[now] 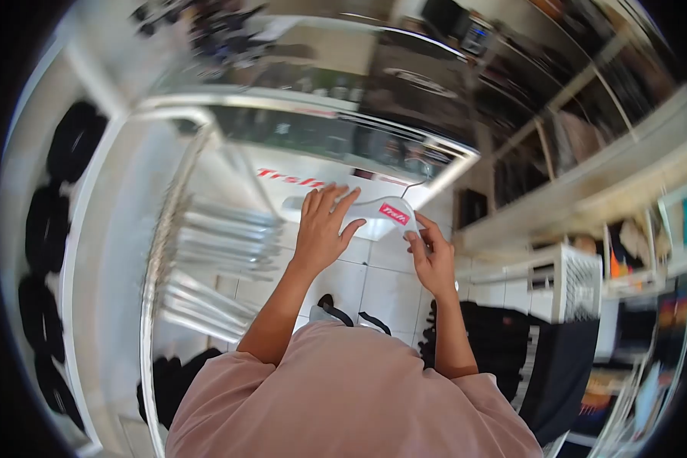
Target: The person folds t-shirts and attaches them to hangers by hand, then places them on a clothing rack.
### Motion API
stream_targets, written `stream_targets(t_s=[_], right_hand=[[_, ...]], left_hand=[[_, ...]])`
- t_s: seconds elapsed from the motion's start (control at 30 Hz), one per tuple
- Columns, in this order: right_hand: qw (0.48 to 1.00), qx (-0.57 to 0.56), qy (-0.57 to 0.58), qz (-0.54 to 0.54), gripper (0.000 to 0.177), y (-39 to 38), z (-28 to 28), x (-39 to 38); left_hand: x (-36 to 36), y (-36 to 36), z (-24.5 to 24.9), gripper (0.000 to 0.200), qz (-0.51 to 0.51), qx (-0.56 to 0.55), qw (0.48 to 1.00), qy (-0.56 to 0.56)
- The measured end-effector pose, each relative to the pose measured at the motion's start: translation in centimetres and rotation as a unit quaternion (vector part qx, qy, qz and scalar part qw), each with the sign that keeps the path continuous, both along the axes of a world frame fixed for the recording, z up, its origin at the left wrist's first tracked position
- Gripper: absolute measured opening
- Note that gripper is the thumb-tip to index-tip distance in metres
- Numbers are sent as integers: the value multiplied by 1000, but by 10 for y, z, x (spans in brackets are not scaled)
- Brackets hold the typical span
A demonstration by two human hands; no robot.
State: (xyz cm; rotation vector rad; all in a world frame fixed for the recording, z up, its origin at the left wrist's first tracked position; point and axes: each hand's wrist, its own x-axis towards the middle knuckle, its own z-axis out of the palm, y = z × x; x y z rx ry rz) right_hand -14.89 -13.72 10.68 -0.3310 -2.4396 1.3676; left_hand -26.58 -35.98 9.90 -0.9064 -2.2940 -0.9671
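Observation:
A white hanger (364,208) with a red label and a metal hook is held up in front of the body. My right hand (433,256) grips its right side near the label, thumb and fingers closed on it. My left hand (327,225) is at the hanger's left arm, fingers spread and thumb apart, palm side partly hidden. Behind the hanger is a glass counter (282,122) with red lettering on its white front.
Several pale hangers (225,237) hang on a white rack at the left. Black rolled items (44,229) line the far left. At the right are shelves, a white lattice basket (580,282) and dark hanging clothes (496,336). Tiled floor (393,294) lies below.

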Motion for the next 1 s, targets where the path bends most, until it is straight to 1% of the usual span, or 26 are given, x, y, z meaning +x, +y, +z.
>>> stream_targets(t_s=[0.03,0.07,0.1,0.13,0.2,0.23,0.33,0.43,0.5,0.6,0.63,0.67,0.73,0.77,0.87,0.9,1.0], right_hand=[[999,-20,3,-26,38,12,5,27],[998,-39,8,-51,39,24,7,53],[994,38,47,-94,47,39,-1,80],[985,96,70,-128,49,49,2,108],[952,214,102,-194,54,61,13,161],[938,223,72,-254,58,64,13,189],[875,288,55,-384,58,76,-12,271],[825,291,30,-483,59,74,-20,349],[794,294,18,-532,59,72,-28,393],[757,295,2,-583,57,66,-37,454],[743,300,-3,-598,57,63,-37,471],[726,312,-11,-613,57,62,-36,488],[708,309,-17,-635,57,60,-37,517],[697,316,-28,-643,57,57,-36,529],[685,301,-29,-663,58,49,-34,553],[682,293,-38,-669,59,45,-33,559],[664,299,-41,-684,59,36,-32,568]], left_hand=[[3,20,-11,45,-74,-64,994,-44],[13,42,-8,43,-123,-76,987,-70],[25,65,-5,41,-170,-92,976,-96],[40,88,-1,39,-217,-111,962,-122],[75,133,6,36,-279,-118,947,-104],[94,154,4,36,-311,-112,938,-101],[158,206,1,35,-415,-103,897,-115],[226,248,-7,31,-512,-98,839,-158],[265,269,-5,29,-560,-103,802,-180],[309,297,-21,26,-617,-112,755,-193],[321,309,-26,24,-634,-97,747,-178],[334,320,-29,24,-635,-83,754,-146],[360,341,-27,26,-634,-52,768,-81],[370,350,-34,33,-633,-48,770,-64],[398,373,-24,42,-620,10,781,80],[402,385,-34,53,-632,14,769,93],[415,409,-34,62,-631,26,760,151]])
